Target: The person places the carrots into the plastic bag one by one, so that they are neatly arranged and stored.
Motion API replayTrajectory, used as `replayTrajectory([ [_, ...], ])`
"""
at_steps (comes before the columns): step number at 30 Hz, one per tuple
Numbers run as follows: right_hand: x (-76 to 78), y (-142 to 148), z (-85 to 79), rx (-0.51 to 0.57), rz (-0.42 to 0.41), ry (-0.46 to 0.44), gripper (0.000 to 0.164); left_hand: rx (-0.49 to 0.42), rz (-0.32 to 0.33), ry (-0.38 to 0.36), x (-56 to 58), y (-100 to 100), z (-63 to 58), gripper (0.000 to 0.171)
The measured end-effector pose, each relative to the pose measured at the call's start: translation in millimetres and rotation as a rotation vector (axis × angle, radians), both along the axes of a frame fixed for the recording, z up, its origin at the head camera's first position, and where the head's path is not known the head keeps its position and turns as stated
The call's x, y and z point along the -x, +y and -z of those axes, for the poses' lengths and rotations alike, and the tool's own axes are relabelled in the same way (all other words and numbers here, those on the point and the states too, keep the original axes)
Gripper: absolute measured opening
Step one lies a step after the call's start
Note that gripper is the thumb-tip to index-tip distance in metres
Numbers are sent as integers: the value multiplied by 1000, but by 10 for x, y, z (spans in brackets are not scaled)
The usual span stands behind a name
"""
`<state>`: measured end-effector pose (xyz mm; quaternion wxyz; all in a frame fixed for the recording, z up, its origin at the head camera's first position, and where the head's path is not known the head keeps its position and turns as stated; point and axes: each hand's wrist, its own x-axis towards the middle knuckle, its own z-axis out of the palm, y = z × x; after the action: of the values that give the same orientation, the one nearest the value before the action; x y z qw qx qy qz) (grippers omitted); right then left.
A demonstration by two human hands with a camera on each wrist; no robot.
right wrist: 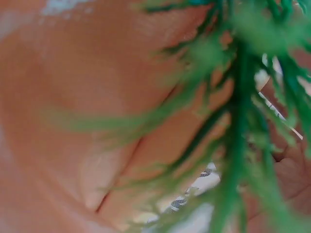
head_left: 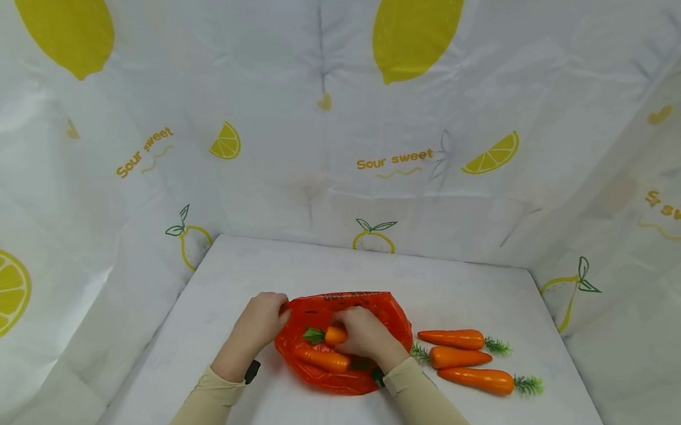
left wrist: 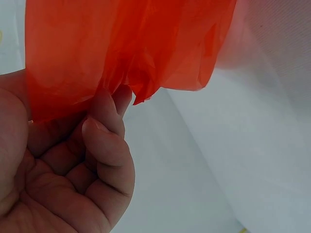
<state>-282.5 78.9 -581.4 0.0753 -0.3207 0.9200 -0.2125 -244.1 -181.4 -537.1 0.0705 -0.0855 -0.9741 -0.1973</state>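
Observation:
A red plastic bag lies spread on the white table with its mouth facing up. My left hand pinches the bag's left edge; in the left wrist view its curled fingers hold the thin film. My right hand reaches into the bag and grips a carrot with a leafy green top, the rest hidden under the hand. Below it in the bag lies another carrot. Feathery green fronds fill much of the right wrist view, close against the palm.
Three carrots with feathery green tops lie on the table right of the bag. White cloth walls with lemon prints enclose the table at the back and both sides.

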Motion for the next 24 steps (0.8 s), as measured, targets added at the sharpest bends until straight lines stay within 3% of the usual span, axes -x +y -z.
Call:
replayTrajectory([
  [7,-70,40,-124,1,44,12,42,7,3,12,7,12,-5,15],
  [17,-222,334,-661,65,72,129,48,2,-4,-6,-12,30,-5,13],
  [24,-330,746,-952,115,176,200,48,-4,-9,-12,-52,27,-37,8],
])
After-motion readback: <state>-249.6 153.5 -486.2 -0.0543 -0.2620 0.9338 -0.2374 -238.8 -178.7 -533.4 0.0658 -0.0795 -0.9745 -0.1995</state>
